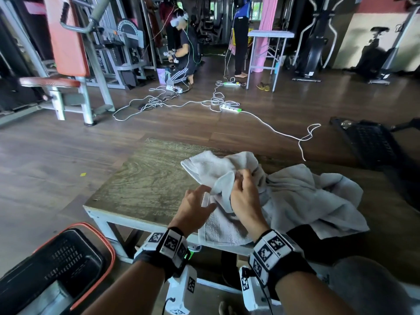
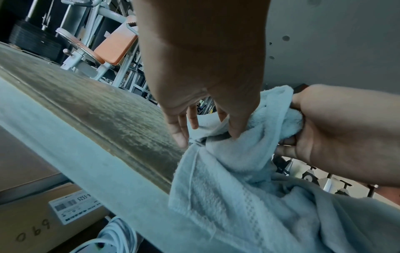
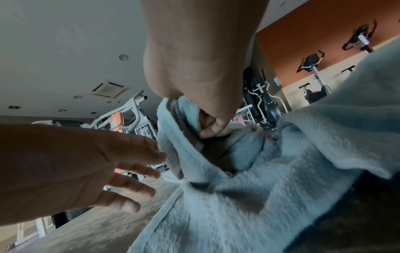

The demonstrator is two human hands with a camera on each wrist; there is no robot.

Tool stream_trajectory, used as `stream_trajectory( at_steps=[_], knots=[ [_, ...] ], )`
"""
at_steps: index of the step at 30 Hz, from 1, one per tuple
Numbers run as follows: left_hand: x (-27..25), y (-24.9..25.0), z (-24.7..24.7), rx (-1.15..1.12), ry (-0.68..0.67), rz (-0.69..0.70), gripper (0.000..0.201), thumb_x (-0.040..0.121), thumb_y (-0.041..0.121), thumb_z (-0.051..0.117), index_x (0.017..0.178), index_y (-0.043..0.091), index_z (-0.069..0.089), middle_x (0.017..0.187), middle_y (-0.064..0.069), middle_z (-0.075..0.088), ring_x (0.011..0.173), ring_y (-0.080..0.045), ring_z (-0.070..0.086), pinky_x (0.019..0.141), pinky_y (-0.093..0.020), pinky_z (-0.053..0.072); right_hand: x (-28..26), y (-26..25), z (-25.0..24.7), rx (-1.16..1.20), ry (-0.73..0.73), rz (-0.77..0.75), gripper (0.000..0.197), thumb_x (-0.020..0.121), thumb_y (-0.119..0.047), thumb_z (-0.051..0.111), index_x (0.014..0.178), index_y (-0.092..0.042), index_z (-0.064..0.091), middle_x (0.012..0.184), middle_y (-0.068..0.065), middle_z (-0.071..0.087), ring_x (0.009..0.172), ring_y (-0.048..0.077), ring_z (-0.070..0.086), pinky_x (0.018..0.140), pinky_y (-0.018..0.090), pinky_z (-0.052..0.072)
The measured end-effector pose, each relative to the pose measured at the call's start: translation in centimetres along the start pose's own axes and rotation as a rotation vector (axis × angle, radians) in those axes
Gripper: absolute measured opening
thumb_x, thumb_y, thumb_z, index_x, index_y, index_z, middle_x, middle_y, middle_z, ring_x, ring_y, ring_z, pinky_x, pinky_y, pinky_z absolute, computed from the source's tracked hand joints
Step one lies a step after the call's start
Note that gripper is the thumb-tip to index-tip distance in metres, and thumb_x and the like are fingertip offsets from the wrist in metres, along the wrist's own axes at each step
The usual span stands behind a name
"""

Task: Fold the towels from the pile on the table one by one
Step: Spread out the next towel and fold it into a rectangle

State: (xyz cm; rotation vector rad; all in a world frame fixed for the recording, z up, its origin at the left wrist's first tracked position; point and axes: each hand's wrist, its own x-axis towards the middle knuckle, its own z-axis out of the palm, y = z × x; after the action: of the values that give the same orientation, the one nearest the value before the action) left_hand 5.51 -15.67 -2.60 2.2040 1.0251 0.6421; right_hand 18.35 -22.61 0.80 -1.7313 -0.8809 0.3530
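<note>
A crumpled white towel (image 1: 211,167) lies on the wooden table (image 1: 147,178), its near end hanging over the front edge. My right hand (image 1: 241,178) grips a raised bunch of it; in the right wrist view the thumb and fingers (image 3: 212,131) pinch a fold of that white towel (image 3: 194,188). My left hand (image 1: 204,194) is beside it with straight, spread fingers (image 3: 147,171). Its thumb (image 2: 236,131) presses on the white towel (image 2: 216,188). A grey towel pile (image 1: 306,196) spreads to the right, touching the white one.
Bare tabletop stretches left of the towels. A black basket with an orange rim (image 1: 63,258) stands on the floor at lower left. White cables and power strips (image 1: 229,108) run across the floor beyond. A cardboard box (image 2: 32,222) sits under the table.
</note>
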Motion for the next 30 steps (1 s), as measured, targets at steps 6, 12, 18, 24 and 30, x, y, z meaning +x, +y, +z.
stream_trajectory(
  at_steps=[6,12,18,24,30],
  knots=[
    [1.9,0.3,-0.4,-0.054,0.036,-0.065,0.019,0.09,0.035,0.064,0.102,0.02,0.064,0.102,-0.01,0.063,0.092,-0.028,0.063,0.081,-0.033,0.05,0.3,-2.6,-0.7,0.061,-0.123,0.046,0.037,0.098,-0.052,0.047,0.104,-0.016,0.051,0.08,-0.006,0.06,0.072,-0.001,0.055,0.06,0.009,0.038],
    [2.6,1.0,-2.4,-0.262,0.243,0.015,0.021,0.098,0.031,0.043,0.093,0.014,0.054,0.087,-0.003,0.072,0.082,-0.022,0.069,0.074,-0.04,0.057,1.5,-2.1,-0.3,-0.169,-0.098,-0.123,0.019,0.092,-0.023,0.063,0.11,-0.02,0.055,0.084,-0.011,0.062,0.068,-0.003,0.055,0.058,0.02,0.038],
    [3.6,3.1,-5.9,-0.436,0.222,0.041,0.014,0.101,0.023,0.051,0.097,0.011,0.045,0.083,0.001,0.064,0.069,-0.013,0.066,0.049,-0.019,0.053,3.8,-3.8,-1.1,-0.271,0.0,-0.159,0.036,0.086,0.008,0.043,0.109,-0.013,0.062,0.093,0.01,0.067,0.077,0.022,0.057,0.062,0.021,0.035],
    [6.5,0.5,-11.2,0.133,0.072,0.094,0.01,0.081,0.036,0.073,0.08,0.028,0.066,0.068,0.003,0.065,0.07,-0.02,0.066,0.056,-0.023,0.041,6.9,-8.0,-4.6,-0.262,0.227,-0.169,0.041,0.086,0.008,0.042,0.117,-0.01,0.061,0.11,0.012,0.067,0.099,0.024,0.059,0.083,0.024,0.037],
    [9.7,0.4,-16.4,0.05,0.262,-0.015,0.027,0.078,0.037,0.047,0.074,0.015,0.061,0.078,-0.019,0.067,0.08,-0.035,0.065,0.069,-0.036,0.048,9.0,-9.6,-7.6,-0.325,0.426,-0.167,0.039,0.093,-0.002,0.043,0.126,-0.015,0.059,0.118,0.018,0.065,0.111,0.035,0.059,0.088,0.036,0.045]
  ],
)
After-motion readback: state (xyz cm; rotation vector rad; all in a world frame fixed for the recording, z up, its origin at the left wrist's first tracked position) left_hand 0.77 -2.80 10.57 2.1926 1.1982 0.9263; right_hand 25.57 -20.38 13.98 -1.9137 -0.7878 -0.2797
